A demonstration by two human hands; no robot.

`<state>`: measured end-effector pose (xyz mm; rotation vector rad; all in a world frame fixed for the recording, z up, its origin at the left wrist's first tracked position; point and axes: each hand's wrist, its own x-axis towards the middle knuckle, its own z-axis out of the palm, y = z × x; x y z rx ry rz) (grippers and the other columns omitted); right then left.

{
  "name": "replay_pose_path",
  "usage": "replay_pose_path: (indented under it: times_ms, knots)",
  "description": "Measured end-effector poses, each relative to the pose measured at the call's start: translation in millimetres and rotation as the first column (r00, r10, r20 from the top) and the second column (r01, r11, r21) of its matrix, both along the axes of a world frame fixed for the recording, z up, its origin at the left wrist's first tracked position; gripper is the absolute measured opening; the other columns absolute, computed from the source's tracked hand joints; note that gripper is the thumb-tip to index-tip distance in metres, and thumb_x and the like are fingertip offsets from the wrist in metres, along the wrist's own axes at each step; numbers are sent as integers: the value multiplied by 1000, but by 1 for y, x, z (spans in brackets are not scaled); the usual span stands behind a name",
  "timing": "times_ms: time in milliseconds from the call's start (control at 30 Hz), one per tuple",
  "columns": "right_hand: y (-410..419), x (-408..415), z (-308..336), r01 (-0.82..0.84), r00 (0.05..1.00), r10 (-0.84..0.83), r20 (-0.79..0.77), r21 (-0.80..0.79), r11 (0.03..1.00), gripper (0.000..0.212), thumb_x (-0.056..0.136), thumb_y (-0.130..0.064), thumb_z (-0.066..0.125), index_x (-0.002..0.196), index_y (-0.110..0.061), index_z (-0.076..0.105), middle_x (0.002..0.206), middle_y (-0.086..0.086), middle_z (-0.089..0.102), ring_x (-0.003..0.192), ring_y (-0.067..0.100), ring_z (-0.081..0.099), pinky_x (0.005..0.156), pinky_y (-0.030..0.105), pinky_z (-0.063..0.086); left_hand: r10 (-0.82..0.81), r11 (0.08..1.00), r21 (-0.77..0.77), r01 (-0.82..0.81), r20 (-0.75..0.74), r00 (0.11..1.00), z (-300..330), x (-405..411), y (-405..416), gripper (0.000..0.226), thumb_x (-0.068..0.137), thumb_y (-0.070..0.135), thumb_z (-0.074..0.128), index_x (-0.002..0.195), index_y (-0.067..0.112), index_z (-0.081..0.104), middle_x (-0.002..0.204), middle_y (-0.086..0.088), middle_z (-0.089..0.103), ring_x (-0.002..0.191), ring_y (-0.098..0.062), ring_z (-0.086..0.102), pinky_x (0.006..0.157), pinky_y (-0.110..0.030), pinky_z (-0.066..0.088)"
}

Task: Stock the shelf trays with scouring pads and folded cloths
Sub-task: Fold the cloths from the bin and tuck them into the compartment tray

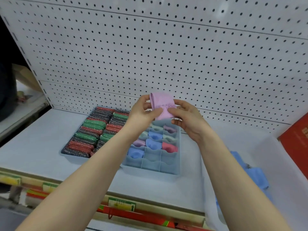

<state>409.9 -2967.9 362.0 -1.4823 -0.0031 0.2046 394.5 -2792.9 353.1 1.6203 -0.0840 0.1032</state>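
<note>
Left tray (pixel 65 151): packed with red, green and dark scouring pads (pixel 93 130).
Divided tray (pixel 168 170): folded cloths (pixel 154 144) in far cells.
Hands: left hand (pixel 143 110) and right hand (pixel 186 117) both pinch a pink folded cloth (pixel 162 104).

Pink cloth (pixel 162 105); red, green and dark glittery scouring pads (pixel 93 130); pale blue divided tray (pixel 179 164).

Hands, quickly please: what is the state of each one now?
Left hand: closed on the pink folded cloth, pinching its left side.
Right hand: closed on the same cloth, pinching its right side.

Red box (pixel 298 144) cut by right edge
</note>
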Motion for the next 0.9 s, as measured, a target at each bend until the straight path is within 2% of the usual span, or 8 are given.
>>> replay_pose_path:
  times_ms: [200,300,433,533,633,733,833,900]
  knots:
    - [-2,-8,-14,-206,974,222,-50,222,953,28,91,2,58,116,-8,66,95,5,70,75,13,64,62,20,53,-107,994,-9,107,40,993,-15,-3,15,29,91,1,61,102,27,66,98,0,71,83,-13,69,68,-30,59]
    - [4,-16,-26,-184,982,189,-2,210,960,33,88,12,53,83,-16,71,79,2,66,66,13,60,57,20,49,-112,993,-54,109,-45,993,-25,-6,23,32,93,-4,53,87,22,72,89,5,73,78,-10,69,64,-26,58]
    - [17,-25,-45,-55,989,60,132,-42,998,43,81,21,49,65,-15,67,70,1,59,61,13,52,58,21,43,-163,969,-229,98,-284,945,-38,-8,32,19,95,13,55,92,18,73,102,-6,70,84,-26,72,73,-37,58]
    - [25,-29,-55,-19,987,47,154,-178,984,39,80,19,47,71,-12,69,79,3,62,67,15,59,69,28,48,-133,990,-88,114,-256,957,-51,-11,36,18,89,7,67,105,15,67,105,-7,67,84,-23,69,74,-39,60]
    - [21,-28,-61,-78,997,76,-17,-176,981,25,81,-9,52,89,-19,74,93,8,68,81,30,65,78,47,50,-129,991,-13,130,-207,970,-60,-13,41,27,86,0,68,109,15,66,104,-1,67,82,-20,68,77,-45,59]
    - [21,-26,-70,-126,991,108,-74,-334,934,17,87,-29,69,100,-20,74,89,6,71,80,19,70,78,34,57,-171,985,1,174,-161,972,-70,-9,47,28,85,-2,68,107,16,65,106,1,66,80,-14,69,70,-29,60]
    - [24,-26,-87,-85,996,72,-45,-474,877,15,84,-14,75,96,-7,73,80,10,69,68,10,62,67,25,54,-194,968,135,211,-129,973,-85,-5,49,30,84,0,70,111,12,64,107,-3,67,91,-18,68,83,-32,57]
    - [20,-26,-99,21,999,20,50,-706,707,13,80,-18,76,91,-15,72,76,3,68,66,12,58,64,22,47,-185,922,338,191,-51,981,-97,-3,55,31,83,2,72,111,13,66,105,-2,68,95,-14,67,89,-29,54]
